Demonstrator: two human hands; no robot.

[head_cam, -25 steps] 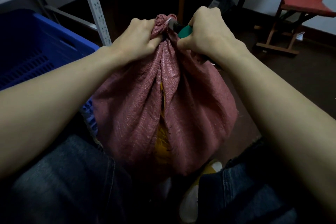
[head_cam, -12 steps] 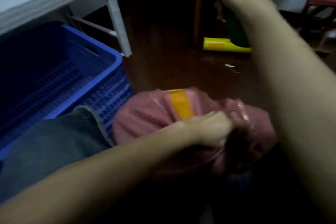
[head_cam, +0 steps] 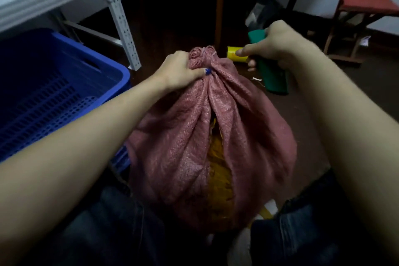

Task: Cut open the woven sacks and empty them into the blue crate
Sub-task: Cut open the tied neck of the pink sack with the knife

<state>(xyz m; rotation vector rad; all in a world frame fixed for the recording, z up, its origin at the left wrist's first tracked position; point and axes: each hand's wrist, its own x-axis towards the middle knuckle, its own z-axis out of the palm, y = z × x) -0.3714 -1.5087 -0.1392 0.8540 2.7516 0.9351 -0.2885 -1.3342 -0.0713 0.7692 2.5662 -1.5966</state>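
Head view: my left hand [head_cam: 183, 70] clenches neck of pink woven sack [head_cam: 187, 142]; blue crate [head_cam: 108, 65] just left of sack. Right hand [head_cam: 278, 46] fists green-handled tool [head_cam: 255, 35] beside neck. Risk, I judge: blade skids off weave, nicks left hand.

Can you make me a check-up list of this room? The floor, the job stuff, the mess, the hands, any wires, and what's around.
Surface: dark floor.
Job's things: pink woven sack between the person's knees, its neck tied shut; a slit down the front shows yellow contents. The blue crate is on its left.
Clutter: a yellow tube lies on the floor behind the sack, with a dark green thing beside it.
Hands: the left hand grips the sack's neck. The right hand holds a green-handled tool to the right of the neck; its blade is hidden.
Cables: nothing seen.
Surroundings: white metal shelf, wooden chair, red stool.
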